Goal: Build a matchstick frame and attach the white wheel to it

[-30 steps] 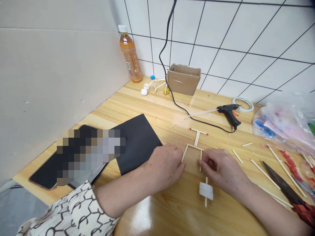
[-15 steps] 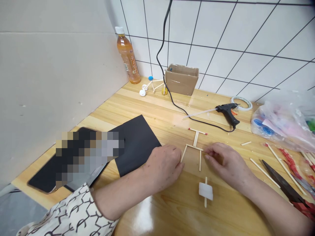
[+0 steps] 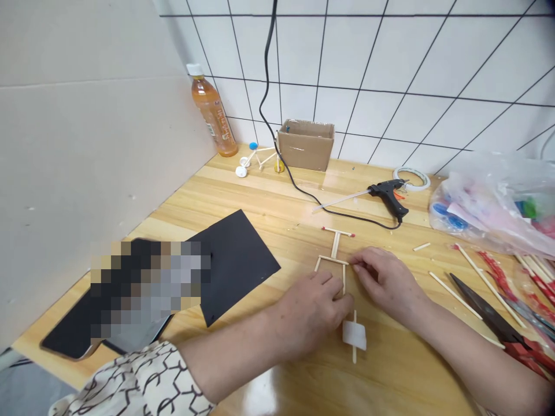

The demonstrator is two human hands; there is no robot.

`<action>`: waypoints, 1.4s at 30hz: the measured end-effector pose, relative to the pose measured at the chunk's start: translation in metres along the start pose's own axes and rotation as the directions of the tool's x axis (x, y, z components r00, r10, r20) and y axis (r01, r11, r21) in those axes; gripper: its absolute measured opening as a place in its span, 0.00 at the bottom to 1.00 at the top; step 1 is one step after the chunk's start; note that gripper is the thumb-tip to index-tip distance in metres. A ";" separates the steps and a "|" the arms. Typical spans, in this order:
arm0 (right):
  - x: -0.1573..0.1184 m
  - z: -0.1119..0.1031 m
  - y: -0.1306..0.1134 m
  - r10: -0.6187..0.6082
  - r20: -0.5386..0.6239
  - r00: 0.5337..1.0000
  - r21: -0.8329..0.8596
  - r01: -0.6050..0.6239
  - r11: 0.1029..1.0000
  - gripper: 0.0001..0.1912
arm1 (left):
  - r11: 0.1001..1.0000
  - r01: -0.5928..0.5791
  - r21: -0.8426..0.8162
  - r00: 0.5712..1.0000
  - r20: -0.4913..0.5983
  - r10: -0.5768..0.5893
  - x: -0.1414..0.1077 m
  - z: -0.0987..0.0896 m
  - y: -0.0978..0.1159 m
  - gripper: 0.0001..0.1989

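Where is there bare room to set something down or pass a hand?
The widest bare patch of table lies between the black sheet and the cardboard box, left of the cord. A smaller one lies between the white block and the right forearm. Crowded: far right, with scissors, loose sticks and plastic bag; and the stick frame, left hand and right hand there.

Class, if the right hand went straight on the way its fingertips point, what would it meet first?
Probably the right end of the plain crossbar; the right hand's fingertips look very close and may already touch it, since depth is unclear.
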State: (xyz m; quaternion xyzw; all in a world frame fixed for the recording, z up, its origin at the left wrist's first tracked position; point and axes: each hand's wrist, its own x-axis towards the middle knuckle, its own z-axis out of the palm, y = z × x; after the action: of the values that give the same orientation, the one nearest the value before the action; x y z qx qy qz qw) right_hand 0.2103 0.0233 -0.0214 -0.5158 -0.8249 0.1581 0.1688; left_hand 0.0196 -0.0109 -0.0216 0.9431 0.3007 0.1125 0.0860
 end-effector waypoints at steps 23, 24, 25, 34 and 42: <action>0.000 0.001 -0.004 0.005 -0.002 1.000 0.003 -0.004 1.000 0.08 | 1.000 -0.003 -0.007 1.000 0.006 0.004 0.002 -0.001 -0.002 0.06; 0.000 0.001 -0.004 0.004 -0.002 1.000 0.004 -0.004 1.000 0.08 | 1.000 0.000 -0.003 1.000 -0.003 0.000 0.002 -0.001 -0.002 0.06; 0.000 0.001 -0.004 0.004 -0.001 1.000 0.006 -0.004 1.000 0.08 | 1.000 0.002 -0.001 1.000 -0.010 -0.002 0.002 0.000 -0.002 0.06; 0.000 0.002 -0.003 0.015 0.005 1.000 0.013 -0.015 1.000 0.06 | 1.000 -0.016 0.012 0.999 -0.036 0.017 0.002 0.002 -0.002 0.06; 0.000 0.003 -0.003 0.004 -0.004 1.000 0.012 -0.004 1.000 0.07 | 0.999 -0.051 0.015 0.996 -0.066 0.052 0.003 0.003 -0.004 0.06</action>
State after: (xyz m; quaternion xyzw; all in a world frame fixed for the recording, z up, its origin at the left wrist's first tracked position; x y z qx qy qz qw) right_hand 0.2070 0.0215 -0.0232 -0.5167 -0.8225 0.1625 0.1733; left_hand 0.0206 -0.0064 -0.0253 0.9468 0.2798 0.1441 0.0666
